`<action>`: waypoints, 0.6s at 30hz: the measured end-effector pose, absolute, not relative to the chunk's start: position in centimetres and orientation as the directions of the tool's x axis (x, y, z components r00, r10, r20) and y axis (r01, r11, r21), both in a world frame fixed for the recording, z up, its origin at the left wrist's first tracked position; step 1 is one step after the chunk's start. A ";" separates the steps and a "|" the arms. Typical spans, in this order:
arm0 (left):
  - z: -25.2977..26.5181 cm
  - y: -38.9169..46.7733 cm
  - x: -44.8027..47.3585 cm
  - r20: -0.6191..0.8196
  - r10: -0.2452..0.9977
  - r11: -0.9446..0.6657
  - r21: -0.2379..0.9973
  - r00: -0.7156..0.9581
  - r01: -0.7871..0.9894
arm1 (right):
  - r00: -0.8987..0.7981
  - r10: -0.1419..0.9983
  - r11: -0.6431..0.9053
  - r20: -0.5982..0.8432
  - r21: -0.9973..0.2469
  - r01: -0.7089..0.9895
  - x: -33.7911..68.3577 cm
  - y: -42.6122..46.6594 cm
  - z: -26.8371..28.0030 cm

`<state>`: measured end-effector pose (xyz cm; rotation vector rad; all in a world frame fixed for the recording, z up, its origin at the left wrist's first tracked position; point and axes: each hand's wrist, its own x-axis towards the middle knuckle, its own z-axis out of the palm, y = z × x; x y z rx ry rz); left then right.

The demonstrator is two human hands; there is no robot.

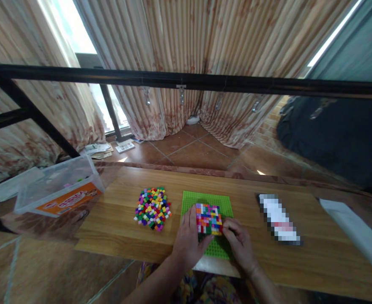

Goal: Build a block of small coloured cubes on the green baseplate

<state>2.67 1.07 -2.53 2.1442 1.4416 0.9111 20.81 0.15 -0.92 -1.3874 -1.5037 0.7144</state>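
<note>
A multicoloured block of small toy bricks [209, 219] sits on or just over the green baseplate [222, 198] in the middle of the table. My left hand [187, 236] grips the block, fingers along its left side and thumb under its near edge. At the block's lower right corner, my right hand [238, 242] is closed, thumb and forefinger pressed together at the edge. Whatever may be between those fingertips is too small to make out. Left of the baseplate lies a pile of loose coloured bricks [152, 209].
A pixelated phone-like object [279, 219] lies on the wooden table [116, 228] to the right, with a white long item [354, 228] beyond it. On the left stands a clear plastic bin [57, 181] with an orange label. A black metal bar [160, 79] crosses ahead, before curtains.
</note>
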 end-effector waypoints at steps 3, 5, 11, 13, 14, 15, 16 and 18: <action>-2.5 1.1 2.7 0.291 0.921 -0.389 0.643 0.259 0.660 | 0.087 0.968 0.182 0.237 -0.895 0.407 20.8 0.1 -0.9; -2.5 1.1 2.6 0.294 0.918 -0.397 0.640 0.267 0.658 | 0.092 0.969 0.176 0.230 -0.899 0.401 20.8 0.1 -1.0; -2.6 1.0 2.5 0.308 0.909 -0.416 0.624 0.282 0.662 | 0.086 0.969 0.177 0.232 -0.892 0.417 20.5 0.1 -0.8; -2.6 1.0 2.5 0.311 0.908 -0.419 0.616 0.282 0.667 | 0.073 0.968 0.189 0.242 -0.885 0.426 20.5 0.2 -0.7; -2.6 1.0 2.5 0.314 0.907 -0.420 0.613 0.281 0.670 | 0.071 0.967 0.191 0.243 -0.882 0.430 20.4 0.2 -0.7; -2.7 1.0 2.5 0.317 0.906 -0.422 0.610 0.281 0.671 | 0.069 0.968 0.189 0.242 -0.881 0.435 20.5 0.2 -0.8; -2.7 1.0 2.5 0.321 0.904 -0.425 0.609 0.282 0.670 | 0.067 0.969 0.185 0.237 -0.880 0.437 20.5 0.2 -0.8; -2.8 1.0 2.5 0.324 0.902 -0.429 0.609 0.284 0.667 | 0.072 0.972 0.172 0.224 -0.885 0.432 20.6 0.2 -1.1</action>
